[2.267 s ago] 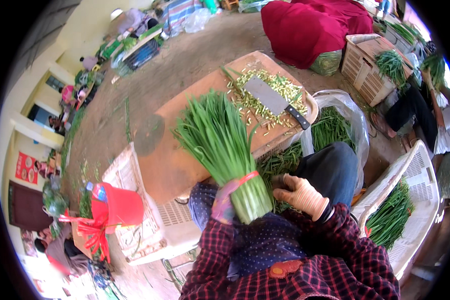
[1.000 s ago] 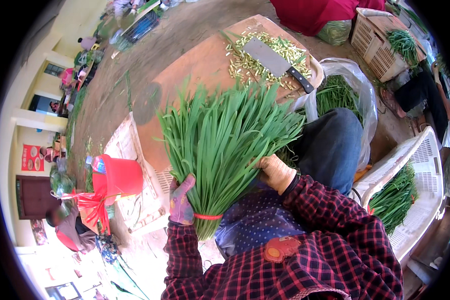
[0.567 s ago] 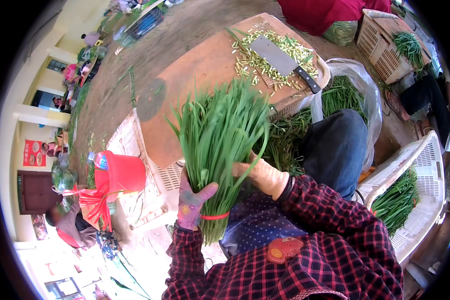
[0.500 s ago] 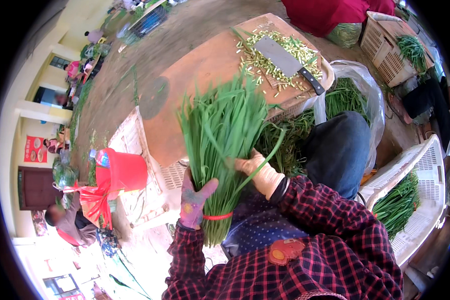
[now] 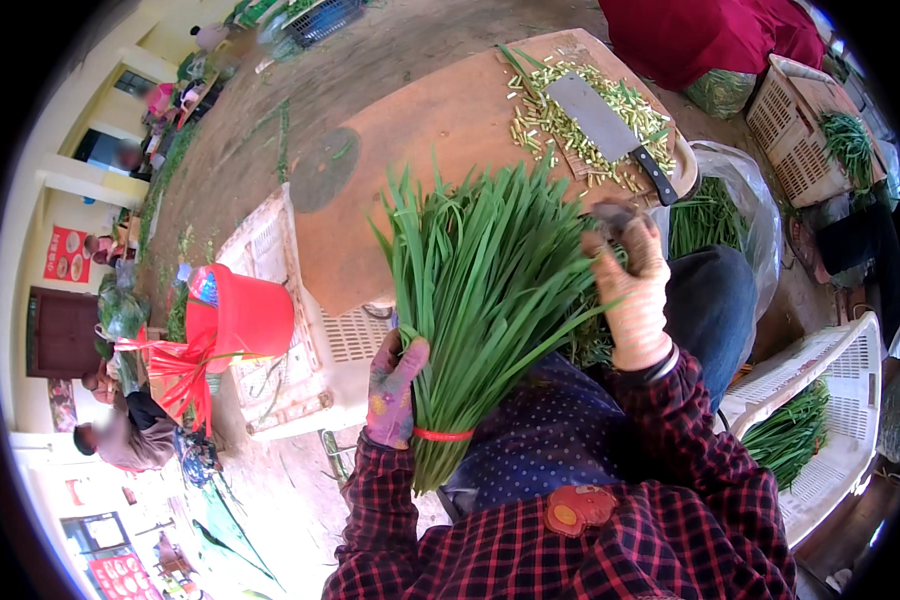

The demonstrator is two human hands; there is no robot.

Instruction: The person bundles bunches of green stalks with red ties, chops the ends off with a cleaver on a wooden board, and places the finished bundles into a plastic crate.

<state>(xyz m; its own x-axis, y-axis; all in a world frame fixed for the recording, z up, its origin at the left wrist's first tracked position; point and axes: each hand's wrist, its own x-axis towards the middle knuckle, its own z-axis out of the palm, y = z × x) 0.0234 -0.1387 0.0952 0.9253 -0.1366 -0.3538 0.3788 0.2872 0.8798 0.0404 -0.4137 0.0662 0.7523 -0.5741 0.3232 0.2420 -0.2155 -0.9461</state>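
A thick bunch of green garlic chives (image 5: 490, 270) stands fanned out in front of my lap, its cut ends toward me. A red band (image 5: 443, 435) circles it near those ends. My left hand (image 5: 392, 395), in a stained purplish glove, is wrapped round the bunch's left side just above the band. Beside the leaves on the right, my right hand (image 5: 635, 300) is raised in a pale glove with dark fingertips. Its fingers are bent, with a gap between them and the thumb, and nothing shows in its grip.
A cleaver (image 5: 610, 130) lies on chopped pale stalk ends on the wooden board (image 5: 410, 150). A red bucket (image 5: 260, 310) with red ties stands at left. White crates (image 5: 835, 360) and a plastic bag (image 5: 760, 200) of greens are at right. Another person (image 5: 135, 435) is at far left.
My right hand has left the middle of the bunch and moved up and right to the edge of the leaves. The leaves have spread wider; my left hand keeps its hold.
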